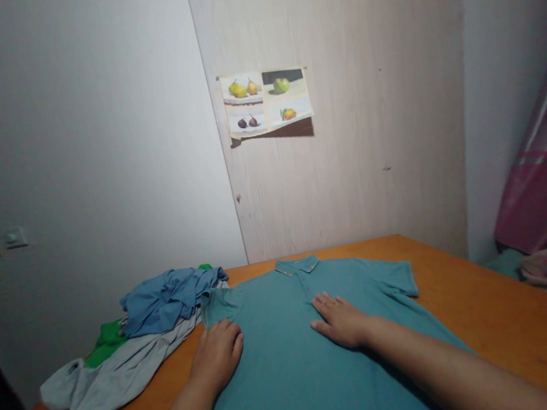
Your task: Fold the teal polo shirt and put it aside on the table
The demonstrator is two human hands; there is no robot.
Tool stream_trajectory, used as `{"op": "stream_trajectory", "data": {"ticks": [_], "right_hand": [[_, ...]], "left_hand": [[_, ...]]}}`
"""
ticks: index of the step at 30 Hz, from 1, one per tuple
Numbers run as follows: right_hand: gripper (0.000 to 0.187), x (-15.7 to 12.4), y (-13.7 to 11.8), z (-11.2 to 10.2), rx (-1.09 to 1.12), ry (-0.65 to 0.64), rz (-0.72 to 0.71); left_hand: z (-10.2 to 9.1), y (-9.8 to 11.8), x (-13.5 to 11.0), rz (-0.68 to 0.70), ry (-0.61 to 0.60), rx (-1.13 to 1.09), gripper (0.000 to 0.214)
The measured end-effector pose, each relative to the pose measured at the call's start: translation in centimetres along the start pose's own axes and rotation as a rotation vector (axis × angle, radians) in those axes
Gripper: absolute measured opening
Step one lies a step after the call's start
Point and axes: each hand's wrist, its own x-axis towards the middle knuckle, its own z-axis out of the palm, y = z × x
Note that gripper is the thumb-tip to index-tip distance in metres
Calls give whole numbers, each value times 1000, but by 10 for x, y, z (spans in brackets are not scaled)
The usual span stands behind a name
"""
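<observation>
A teal polo shirt [294, 363] is spread front side up, its collar [296, 266] at the far end and its short sleeves out to both sides. My right hand [342, 320] rests palm down on the chest just below the button placket, fingers extended and thumb apart. At the shirt's left edge, below the left sleeve [222, 304], lies my left hand [217, 352]. Its fingers are slightly bent over the fabric, with no cloth visibly gripped. The shirt's lower hem is out of view.
An orange-brown table [510, 315] carries the shirt. To the left is a heap of clothes: a blue garment [168, 303], a grey one [130, 378] and something green [106, 344]. Pink fabric [545, 162] hangs at the right. A fruit picture [267, 101] is on the back panel.
</observation>
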Motion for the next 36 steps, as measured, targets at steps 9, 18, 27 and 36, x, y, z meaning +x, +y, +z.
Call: {"op": "stream_trajectory", "data": {"ticks": [9, 18, 27, 36], "right_hand": [[88, -63, -16, -10, 111, -49, -7], [85, -120, 39, -8, 77, 72, 186], [69, -142, 69, -6, -32, 189, 331], [76, -161, 39, 11, 9, 150, 181]], "left_hand": [[-14, 2, 12, 14, -182, 45, 31], [3, 33, -20, -16, -243, -256, 80], [-7, 17, -50, -95, -241, -107, 76], [-12, 34, -79, -40, -154, -251, 71]]}}
